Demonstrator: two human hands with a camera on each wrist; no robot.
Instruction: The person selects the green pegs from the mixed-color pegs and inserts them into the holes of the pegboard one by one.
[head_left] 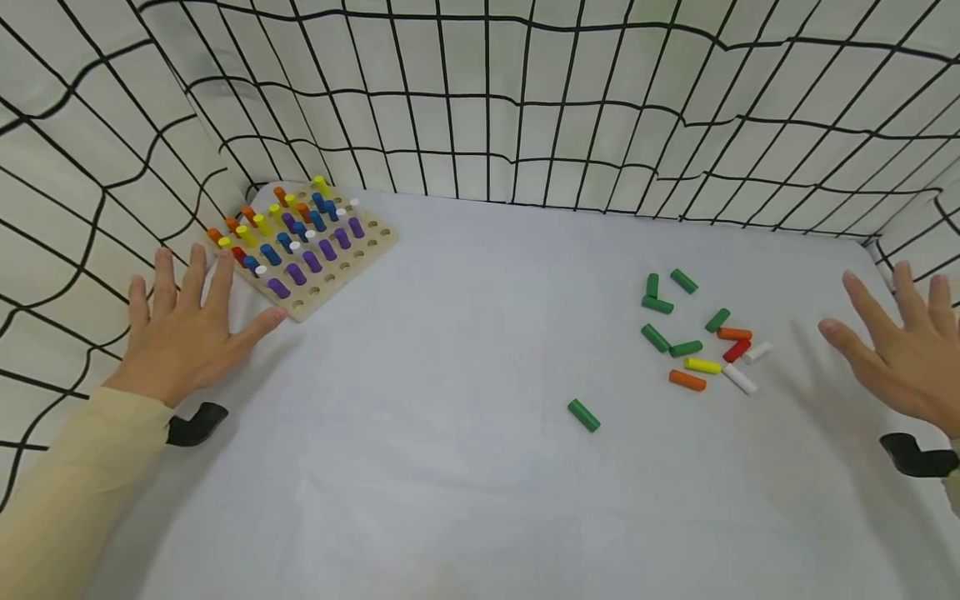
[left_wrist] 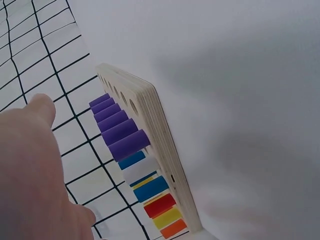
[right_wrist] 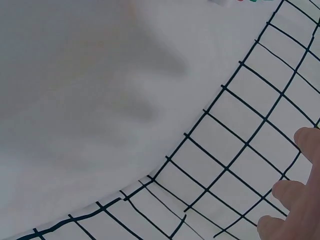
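My left hand is spread with straight fingers over the table, close to the near corner of a wooden pegboard. Rows of coloured pegs stand in the board, among them a purple peg and a red peg; the row of holes along its near right edge is bare. On the right, my right hand is also spread, holding nothing. To its left lies a loose group of pegs: several green ones such as this green peg, a yellow peg, an orange peg, a red peg and a white peg.
One green peg lies apart, nearer the front. A black wire grid fence encloses the white tabletop at the back and both sides. The pegboard sits in the back left corner, close against the fence.
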